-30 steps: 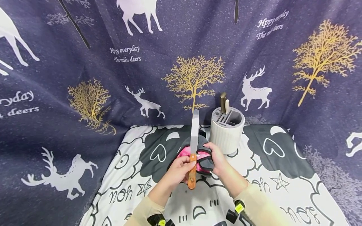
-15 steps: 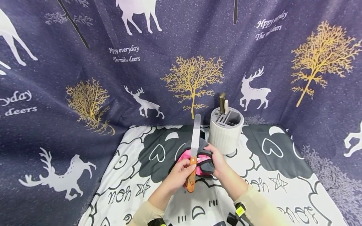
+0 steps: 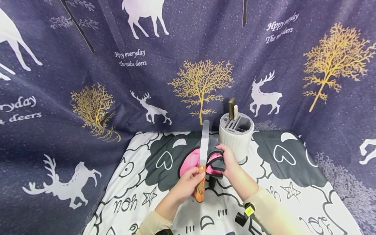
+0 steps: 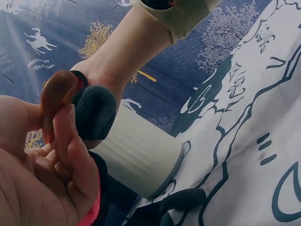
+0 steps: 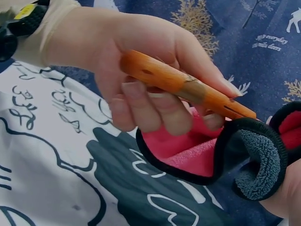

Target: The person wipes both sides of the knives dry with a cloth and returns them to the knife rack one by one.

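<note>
My left hand [image 3: 188, 182] grips the orange wooden handle [image 5: 164, 82] of a spatula with a long, straight, round-tipped metal blade [image 3: 204, 140]. It points away from me, above the bed-like patterned cloth. My right hand [image 3: 230, 161] holds a grey and pink cleaning cloth [image 3: 191, 160] with black edging, bunched beside and behind the blade. The cloth's folded edge [image 5: 258, 160] curls close to the handle's blade end in the right wrist view. Whether the cloth wraps the blade is hard to tell. In the left wrist view the handle's end [image 4: 59, 92] shows between fingers and thumb.
A white ribbed knife holder [image 3: 235, 143] stands behind my right hand, with a dark handle [image 3: 231, 107] and a white handle [image 3: 236, 112] sticking up. A black handle-like thing [image 4: 183, 200] lies on the patterned sheet [image 3: 164, 209]. A dark blue curtain [image 3: 176, 39] hangs behind.
The spatula has shifted slightly toward me and tilts a little more to the right. My right hand has moved the cloth slightly; more pink shows left of the blade.
</note>
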`<state>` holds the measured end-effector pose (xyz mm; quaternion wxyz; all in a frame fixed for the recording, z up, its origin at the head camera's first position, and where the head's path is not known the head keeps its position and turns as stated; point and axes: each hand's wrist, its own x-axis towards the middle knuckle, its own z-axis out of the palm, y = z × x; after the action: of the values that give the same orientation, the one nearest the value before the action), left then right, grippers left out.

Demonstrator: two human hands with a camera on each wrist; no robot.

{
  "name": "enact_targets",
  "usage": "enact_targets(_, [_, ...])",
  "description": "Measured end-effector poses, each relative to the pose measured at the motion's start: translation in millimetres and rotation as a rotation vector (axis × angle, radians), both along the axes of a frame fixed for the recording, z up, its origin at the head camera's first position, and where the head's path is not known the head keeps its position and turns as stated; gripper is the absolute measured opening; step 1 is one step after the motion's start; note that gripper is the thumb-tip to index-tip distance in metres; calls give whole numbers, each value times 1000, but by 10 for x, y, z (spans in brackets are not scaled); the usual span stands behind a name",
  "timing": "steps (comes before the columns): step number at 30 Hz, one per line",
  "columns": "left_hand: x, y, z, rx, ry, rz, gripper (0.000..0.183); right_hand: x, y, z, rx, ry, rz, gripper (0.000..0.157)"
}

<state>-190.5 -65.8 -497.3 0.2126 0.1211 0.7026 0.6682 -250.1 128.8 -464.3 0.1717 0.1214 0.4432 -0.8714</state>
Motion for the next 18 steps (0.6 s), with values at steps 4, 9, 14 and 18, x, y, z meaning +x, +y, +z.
enact_targets(4, [59, -9, -21, 15, -14, -45, 30, -28, 38, 23, -21, -33, -46, 21])
enact_targets(9, [121, -36, -20, 13, -35, -104, 32, -62, 86, 69, -40, -46, -91, 22])
enact_targets(14, [167, -56, -9, 26, -46, -144, 36, -124, 169, 125, -84, -31, -109, 22])
enact_targets(18, [185, -55, -5, 29, -43, -160, 37, -190, 243, 183, -117, -14, -121, 19])
